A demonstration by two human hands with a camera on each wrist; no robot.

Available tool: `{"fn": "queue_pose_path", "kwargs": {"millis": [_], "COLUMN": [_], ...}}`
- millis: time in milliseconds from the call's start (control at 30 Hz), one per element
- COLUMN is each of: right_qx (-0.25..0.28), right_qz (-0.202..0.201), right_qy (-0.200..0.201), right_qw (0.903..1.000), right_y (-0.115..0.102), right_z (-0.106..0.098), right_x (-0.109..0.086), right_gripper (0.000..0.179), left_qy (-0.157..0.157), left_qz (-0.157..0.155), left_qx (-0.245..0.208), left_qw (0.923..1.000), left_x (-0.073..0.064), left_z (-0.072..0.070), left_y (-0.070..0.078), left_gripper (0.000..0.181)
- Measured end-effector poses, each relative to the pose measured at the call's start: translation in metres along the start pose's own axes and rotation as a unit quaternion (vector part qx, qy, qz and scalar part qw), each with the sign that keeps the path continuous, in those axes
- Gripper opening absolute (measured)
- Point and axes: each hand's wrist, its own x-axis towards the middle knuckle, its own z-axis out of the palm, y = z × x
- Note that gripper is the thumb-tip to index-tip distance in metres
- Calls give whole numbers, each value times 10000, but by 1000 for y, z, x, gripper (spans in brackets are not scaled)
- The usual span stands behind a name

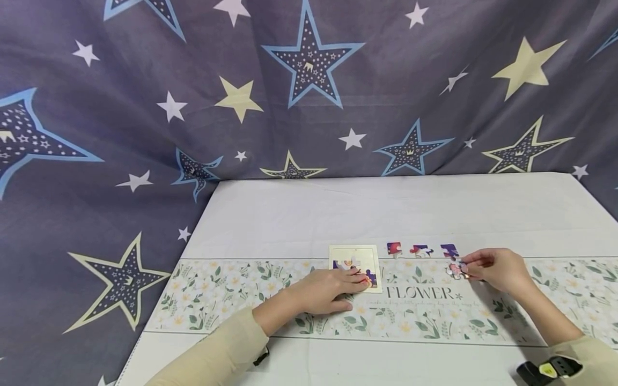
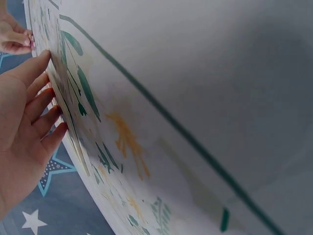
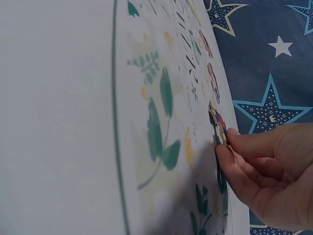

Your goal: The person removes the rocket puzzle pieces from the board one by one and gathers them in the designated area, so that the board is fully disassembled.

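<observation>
A shallow cream puzzle tray lies on the table, partly filled with purple, white and red jigsaw pieces. My left hand rests over its lower left part, fingers extended across the pieces and hiding some of them. In the left wrist view those fingers are loosely straight along the tray's edge. Off to the right, my right hand pinches a pink and multicoloured jigsaw piece between thumb and fingertips, close over the cloth. The right wrist view shows that pinch from the side, with the piece seen edge-on.
Beyond the lettering, a red piece, a red-and-purple piece and a purple piece lie in a row right of the tray. A white tablecloth with a floral band covers the table. A star-patterned curtain hangs behind.
</observation>
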Motion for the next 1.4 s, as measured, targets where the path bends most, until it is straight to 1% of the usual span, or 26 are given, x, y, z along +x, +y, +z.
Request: {"fn": "queue_pose_path", "kwargs": {"millis": [500, 800, 933, 1033, 1133, 1233, 1400], "right_qx": [0, 18, 52, 93, 133, 232, 272], "right_qz": [12, 45, 70, 4, -113, -273, -797], "right_qy": [42, -8, -37, -59, -84, -175, -271], "right_qw": [10000, 10000, 10000, 9999, 9998, 9992, 9961], "right_y": [-2, -2, -2, -5, -13, -27, -58], "right_z": [0, 0, -2, -5, -7, -6, 9], "right_x": [-1, -1, 0, 0, 4, 10, 19], "right_gripper": [23, 22, 23, 25, 29, 32, 26], "left_qy": [-14, -56, -52, -59, -71, -81, -69], "left_qz": [-8, -22, -18, -37, -58, -58, -38], "left_qx": [-2, 8, 20, 39, 31, 3, -2], "left_qw": [10000, 10000, 10000, 10000, 10000, 10000, 10000], "left_x": [1, 1, 1, 0, 0, -1, -1], "left_z": [-2, -3, -2, -1, 0, 0, 0], "left_y": [-1, 0, 0, 0, 0, 0, 1], "left_gripper": [55, 55, 55, 55, 55, 55, 55]}}
